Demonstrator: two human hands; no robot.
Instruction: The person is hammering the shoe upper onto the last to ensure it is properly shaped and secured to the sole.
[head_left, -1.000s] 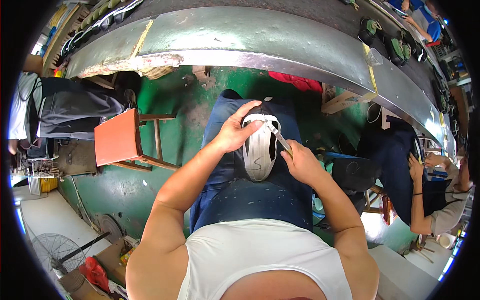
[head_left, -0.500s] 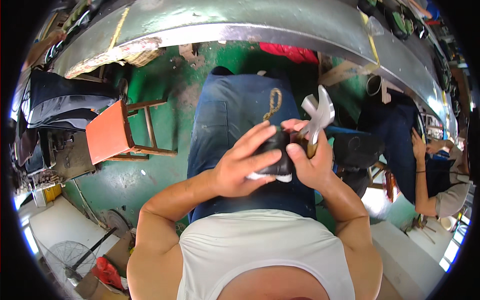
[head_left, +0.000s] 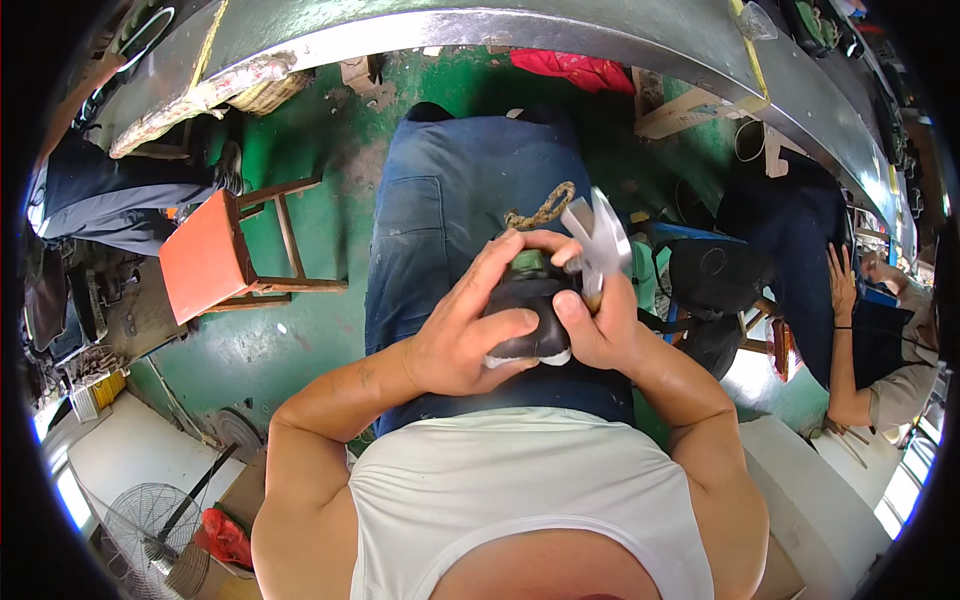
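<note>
Above my lap, a black leather shoe upper (head_left: 522, 322) is stretched over a form whose green top (head_left: 527, 262) shows. White material sticks out along its near edge. My left hand (head_left: 450, 335) wraps the shoe from the left, thumb across the leather and fingers over the top. My right hand (head_left: 608, 325) grips a hammer (head_left: 602, 240), its shiny metal head up and most of the handle hidden in the palm. The right thumb and fingers also press against the shoe's right side. A braided rope loop (head_left: 545, 207) extends beyond the form.
A metal-edged workbench (head_left: 400, 28) spans the far side. To the left stands an orange-seated wooden stool (head_left: 207, 257); a fan (head_left: 150, 530) is at lower left. A co-worker's arm (head_left: 842, 330) shows at right. Red cloth (head_left: 572, 70) lies under the bench.
The shoe has turned so its green top now shows. The hammer has moved left and slightly down, and the rope loop has swung over to the right.
</note>
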